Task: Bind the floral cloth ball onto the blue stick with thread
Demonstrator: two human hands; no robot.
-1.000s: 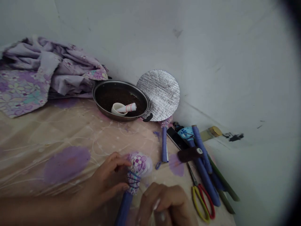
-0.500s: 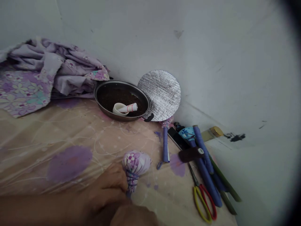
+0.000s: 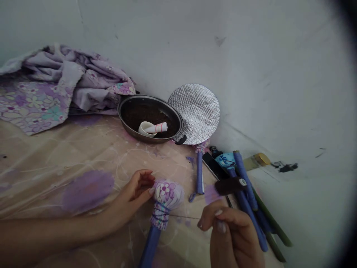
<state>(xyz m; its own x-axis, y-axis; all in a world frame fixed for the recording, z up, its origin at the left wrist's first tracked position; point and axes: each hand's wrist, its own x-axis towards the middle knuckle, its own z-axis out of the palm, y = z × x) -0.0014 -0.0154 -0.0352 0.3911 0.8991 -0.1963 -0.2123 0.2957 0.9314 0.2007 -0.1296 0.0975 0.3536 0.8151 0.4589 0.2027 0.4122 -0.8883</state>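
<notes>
A stick wrapped in blue lies at the bottom middle with a round head of purple flowered cloth, bound at its neck with dark thread. My left hand is at the left side of that head, thumb and fingers apart and curved towards it; whether the thumb tip touches the cloth I cannot tell. From the neck, a thin dark thread runs taut to the right. Its other end goes to my right hand, where thumb and forefinger pinch together.
A dark pan holds a white cup with a rolled paper. Behind it, a silver disc on a blue handle leans on the wall. At right lie a thread spool, a phone and wrapped sticks. Crumpled flowered cloth lies left.
My hands have separated: the right moved up and right with the thread drawn out, while the left shifted to the side of the cloth head. The scissors are now mostly hidden behind my right hand.
</notes>
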